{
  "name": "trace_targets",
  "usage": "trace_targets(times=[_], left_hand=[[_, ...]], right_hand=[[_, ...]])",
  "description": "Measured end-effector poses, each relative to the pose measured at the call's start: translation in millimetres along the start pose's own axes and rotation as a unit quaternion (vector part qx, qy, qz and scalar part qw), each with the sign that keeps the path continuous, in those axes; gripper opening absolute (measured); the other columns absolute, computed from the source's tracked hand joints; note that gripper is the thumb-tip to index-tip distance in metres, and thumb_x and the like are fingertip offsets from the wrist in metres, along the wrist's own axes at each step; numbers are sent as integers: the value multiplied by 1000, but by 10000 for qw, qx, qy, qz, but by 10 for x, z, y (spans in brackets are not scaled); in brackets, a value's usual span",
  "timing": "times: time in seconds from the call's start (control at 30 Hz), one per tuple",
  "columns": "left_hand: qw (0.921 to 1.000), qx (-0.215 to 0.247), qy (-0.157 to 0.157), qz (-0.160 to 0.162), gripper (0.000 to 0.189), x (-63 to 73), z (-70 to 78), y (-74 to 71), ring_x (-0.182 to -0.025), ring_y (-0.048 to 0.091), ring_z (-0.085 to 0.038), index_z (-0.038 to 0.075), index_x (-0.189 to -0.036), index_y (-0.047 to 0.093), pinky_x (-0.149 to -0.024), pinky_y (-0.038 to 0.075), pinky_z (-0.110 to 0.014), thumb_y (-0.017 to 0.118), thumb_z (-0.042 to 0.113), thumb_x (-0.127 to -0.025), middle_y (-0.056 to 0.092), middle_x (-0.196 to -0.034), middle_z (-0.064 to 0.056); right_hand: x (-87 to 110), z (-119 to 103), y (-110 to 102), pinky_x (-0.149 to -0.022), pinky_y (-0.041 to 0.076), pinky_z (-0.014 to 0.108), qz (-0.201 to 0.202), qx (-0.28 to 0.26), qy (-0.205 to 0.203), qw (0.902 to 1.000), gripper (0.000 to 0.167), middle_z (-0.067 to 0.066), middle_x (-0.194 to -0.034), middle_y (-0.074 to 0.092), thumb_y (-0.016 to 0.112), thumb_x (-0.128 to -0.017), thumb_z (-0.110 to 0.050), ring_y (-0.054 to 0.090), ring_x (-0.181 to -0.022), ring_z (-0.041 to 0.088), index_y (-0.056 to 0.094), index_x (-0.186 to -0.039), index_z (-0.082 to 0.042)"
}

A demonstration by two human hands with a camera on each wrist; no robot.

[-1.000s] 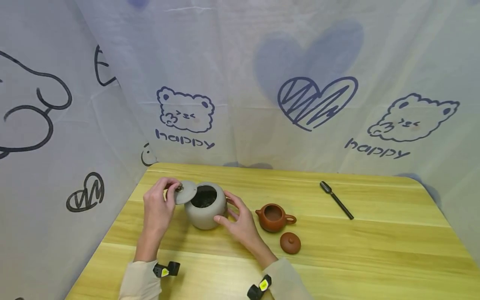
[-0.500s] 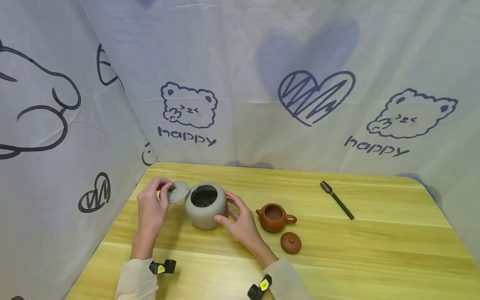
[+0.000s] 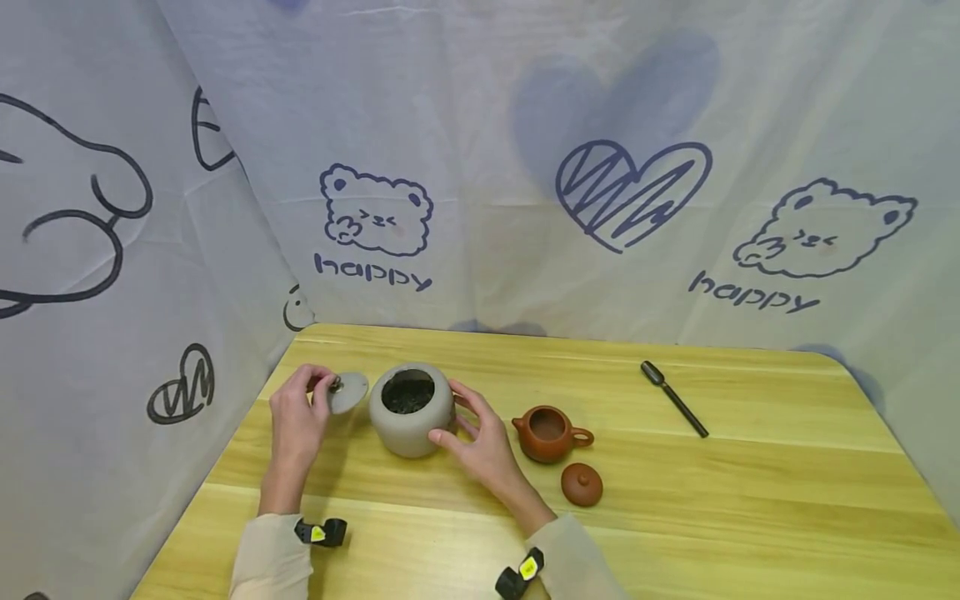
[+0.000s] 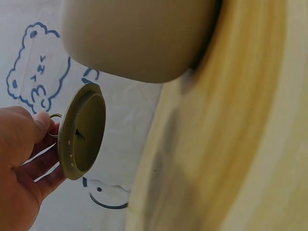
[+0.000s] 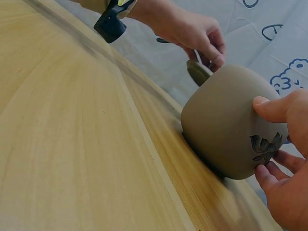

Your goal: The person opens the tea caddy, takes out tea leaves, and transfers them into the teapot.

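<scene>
My left hand point(image 3: 295, 421) pinches the small metal ring on top of a grey round lid point(image 3: 351, 392). In the left wrist view the lid point(image 4: 91, 134) hangs tilted in the air, its hollow underside showing. Just right of it stands a rounded grey jar point(image 3: 405, 433), uncovered, with dark leafy bits point(image 3: 408, 398) inside. My right hand point(image 3: 483, 446) holds the jar's right side, thumb at the front and fingers behind. A dark lotus drawing point(image 5: 265, 147) decorates the jar's wall near those fingers in the right wrist view.
Right of the jar sits a small reddish-brown clay teapot point(image 3: 546, 437) without its lid; the matching teapot lid point(image 3: 581, 485) lies in front of it. A black scoop point(image 3: 675, 402) rests farther right on the wooden table point(image 3: 765, 492). Printed cloth point(image 3: 495, 250) hangs behind.
My left hand has carried the grey lid left and slightly down, from beside the jar's mouth to apart from it. My right hand and the jar have stayed in place.
</scene>
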State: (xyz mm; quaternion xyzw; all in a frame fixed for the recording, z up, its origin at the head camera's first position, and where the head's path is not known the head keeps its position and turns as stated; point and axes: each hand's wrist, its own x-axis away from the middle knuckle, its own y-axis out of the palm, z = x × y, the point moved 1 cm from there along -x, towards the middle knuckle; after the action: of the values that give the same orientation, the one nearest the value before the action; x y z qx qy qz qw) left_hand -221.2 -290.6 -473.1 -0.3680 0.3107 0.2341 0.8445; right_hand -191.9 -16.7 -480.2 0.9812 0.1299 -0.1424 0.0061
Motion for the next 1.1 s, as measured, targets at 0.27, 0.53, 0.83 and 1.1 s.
trace_targets(times=[0.27,0.53,0.83,1.1], left_hand=[[9991,-54,-294,-291,6,19,-143,60,-87,72,-40,-6,-91,68,-73,60,-53,67,-5,-96,72,-90,-21],[9972,-62,-524,-522,5,30,-239,105,-88,72,-42,-5,-91,68,-76,60,-55,67,-5,-96,72,-90,-22],[9949,-97,-761,-657,6,110,-329,136,-88,72,-40,-5,-92,69,-78,60,-55,67,-3,-97,73,-90,-21],[9913,-186,-913,-928,8,169,-365,136,-89,71,-38,-4,-92,70,-80,58,-53,66,-1,-99,73,-91,-21]], right_hand=[[-27,-26,3,-115,39,56,-6,-22,32,10000,73,20,-156,42,78,-88,5,41,-142,41,44,-152,1],[-52,-52,13,-114,39,56,35,-3,43,10000,72,21,-155,42,77,-88,6,41,-142,42,44,-152,2],[-36,-24,21,-113,40,56,97,26,0,9999,72,22,-154,44,78,-86,8,43,-140,43,46,-150,3],[-6,8,31,-113,41,55,40,84,-103,9999,72,22,-154,44,78,-87,6,43,-140,42,45,-151,3]])
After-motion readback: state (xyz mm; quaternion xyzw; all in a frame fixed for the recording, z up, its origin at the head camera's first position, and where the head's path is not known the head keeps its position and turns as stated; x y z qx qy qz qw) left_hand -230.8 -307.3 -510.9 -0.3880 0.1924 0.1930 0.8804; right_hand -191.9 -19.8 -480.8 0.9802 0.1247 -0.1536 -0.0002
